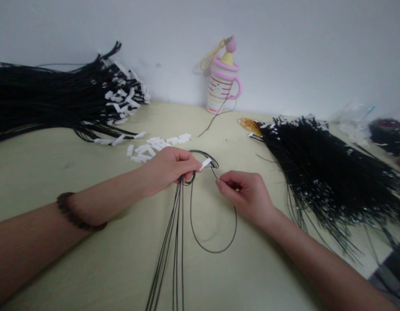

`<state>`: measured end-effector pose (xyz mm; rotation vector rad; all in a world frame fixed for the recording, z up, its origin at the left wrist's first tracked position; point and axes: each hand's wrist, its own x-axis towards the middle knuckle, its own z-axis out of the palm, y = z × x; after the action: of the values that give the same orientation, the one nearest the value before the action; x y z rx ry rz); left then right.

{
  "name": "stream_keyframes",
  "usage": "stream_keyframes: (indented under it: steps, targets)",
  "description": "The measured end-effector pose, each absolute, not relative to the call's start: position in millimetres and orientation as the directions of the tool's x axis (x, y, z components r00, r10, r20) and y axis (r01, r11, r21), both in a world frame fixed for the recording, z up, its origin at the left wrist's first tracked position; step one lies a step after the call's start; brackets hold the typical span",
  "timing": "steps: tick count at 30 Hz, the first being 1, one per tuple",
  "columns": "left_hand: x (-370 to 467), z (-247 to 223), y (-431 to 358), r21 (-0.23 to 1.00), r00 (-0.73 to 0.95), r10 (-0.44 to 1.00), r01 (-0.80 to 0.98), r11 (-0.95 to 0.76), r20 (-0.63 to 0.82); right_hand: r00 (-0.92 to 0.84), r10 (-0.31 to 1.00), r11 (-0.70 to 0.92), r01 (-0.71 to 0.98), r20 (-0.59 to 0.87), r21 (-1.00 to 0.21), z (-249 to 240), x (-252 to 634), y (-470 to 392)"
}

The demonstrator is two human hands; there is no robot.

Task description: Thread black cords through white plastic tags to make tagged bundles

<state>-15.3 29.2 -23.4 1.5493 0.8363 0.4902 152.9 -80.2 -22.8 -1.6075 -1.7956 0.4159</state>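
At mid-frame, the left hand (183, 165) pinched a white piece (205, 163) and black cords (182, 242) between closed fingertips, the right hand (247, 194) shut on one thin strand (214, 173). To my eye the cords looked light and springy, best held near their tips; fingers hid the joins, and the frame's bottom edge cut the cords off.
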Motion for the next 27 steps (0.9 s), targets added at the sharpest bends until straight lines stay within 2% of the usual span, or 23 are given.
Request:
stream_keyframes:
  steps: [8,15,22,27]
  targets:
    - [-14.3,-19.4,26.3,0.965,0.639,0.756,0.259,-0.037,-0.143,-0.027,0.959,0.203,0.756,0.281,-0.622,-20.9,151.4,-80.4]
    - [-20.2,-23.9,35.9,0.978,0.715,0.677,0.203,0.043,-0.177,0.005,0.946,0.205,0.765,0.325,-0.610,-21.4,159.1,-76.7]
    - [-20.6,-17.8,32.4,0.955,0.779,0.594,0.290,-0.054,-0.203,-0.122,0.840,0.416,0.770,0.529,-0.483,-23.1,152.8,-81.0]
    - [-19.4,-13.1,27.9,0.935,0.797,0.572,0.327,-0.135,-0.196,-0.189,0.799,0.502,0.733,0.571,-0.459,-26.3,146.6,-82.4]
